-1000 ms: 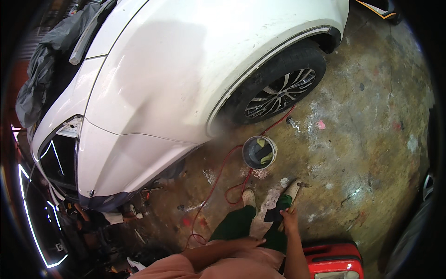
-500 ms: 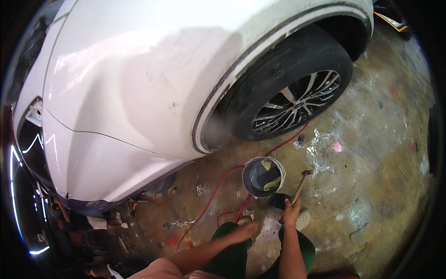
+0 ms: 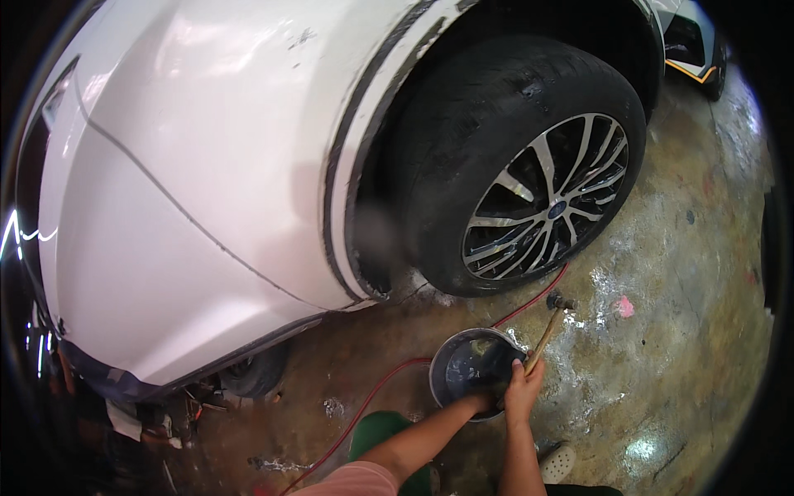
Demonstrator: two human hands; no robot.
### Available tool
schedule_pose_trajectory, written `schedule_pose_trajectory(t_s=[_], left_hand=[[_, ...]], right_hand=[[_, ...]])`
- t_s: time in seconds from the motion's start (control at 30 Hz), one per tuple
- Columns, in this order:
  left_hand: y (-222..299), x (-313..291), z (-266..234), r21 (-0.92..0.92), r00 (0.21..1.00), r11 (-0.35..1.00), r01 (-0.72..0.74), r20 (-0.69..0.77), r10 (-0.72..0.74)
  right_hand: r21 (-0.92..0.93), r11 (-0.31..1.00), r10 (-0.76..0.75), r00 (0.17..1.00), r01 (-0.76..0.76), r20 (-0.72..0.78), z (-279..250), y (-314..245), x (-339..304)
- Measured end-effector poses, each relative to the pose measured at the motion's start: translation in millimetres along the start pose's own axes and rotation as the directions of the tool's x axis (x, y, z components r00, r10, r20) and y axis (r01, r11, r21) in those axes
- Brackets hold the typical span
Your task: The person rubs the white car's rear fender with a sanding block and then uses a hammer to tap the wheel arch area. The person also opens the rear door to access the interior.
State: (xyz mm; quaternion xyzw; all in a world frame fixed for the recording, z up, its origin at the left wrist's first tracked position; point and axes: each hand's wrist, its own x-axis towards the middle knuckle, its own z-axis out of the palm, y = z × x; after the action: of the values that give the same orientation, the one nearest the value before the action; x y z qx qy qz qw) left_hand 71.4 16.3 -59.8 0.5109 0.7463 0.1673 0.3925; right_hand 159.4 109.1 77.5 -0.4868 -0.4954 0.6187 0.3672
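Observation:
My right hand [image 3: 523, 388] is closed around the wooden handle of a hammer [image 3: 542, 338], whose dark head points away from me over the floor. A dark piece beside that hand merges with the bucket's shadow, so its kind and whether I hold it are unclear. My left hand [image 3: 480, 403] reaches to the near side of a grey bucket [image 3: 447, 361], right beside my right wrist. Its fingers are lost in the dark there. Inside the bucket, dim greenish and dark shapes show faintly.
A white car [image 3: 215, 174] with scuffed paint along its wheel arch fills the upper left. Its front tyre [image 3: 447, 165] stands just beyond the bucket. A red hose [image 3: 372, 395] runs across the stained concrete floor [image 3: 662, 331]. Another vehicle [image 3: 691, 45] shows at the top right.
My left hand has moved forward and right, to the bucket. The right hand still grips the hammer. My view has moved closer to the wheel, and the yellow-green cloth in the bucket no longer shows clearly.

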Motion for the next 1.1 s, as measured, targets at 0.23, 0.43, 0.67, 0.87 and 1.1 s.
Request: schedule_pose_trajectory(t_s=[0.23,0.43,0.67,0.87,1.1], left_hand=[[79,-108,-184,0.566,0.958,0.81,-0.15,-0.12,0.262],[242,-175,-420,0.936,0.652,0.351,-0.011,-0.26,0.712],[307,-159,-535,0.925,0.488,-0.063,0.375,-0.14,0.861],[277,-171,-518,0.91,0.539,-0.051,0.411,-0.197,0.819],[241,-183,-506,0.899,0.542,-0.068,0.433,-0.2,0.817]], right_hand=[[0.157,0.98,-0.107,0.991,0.12,-0.086,34,48,-6],[0.037,0.98,-0.19,0.973,0.196,-0.13,15,23,-5],[-0.211,0.929,-0.347,0.915,0.305,-0.207,25,46,-8],[-0.204,0.956,-0.257,0.935,0.21,-0.243,21,41,-8],[-0.074,0.978,-0.21,0.934,0.197,-0.29,24,45,-2]])
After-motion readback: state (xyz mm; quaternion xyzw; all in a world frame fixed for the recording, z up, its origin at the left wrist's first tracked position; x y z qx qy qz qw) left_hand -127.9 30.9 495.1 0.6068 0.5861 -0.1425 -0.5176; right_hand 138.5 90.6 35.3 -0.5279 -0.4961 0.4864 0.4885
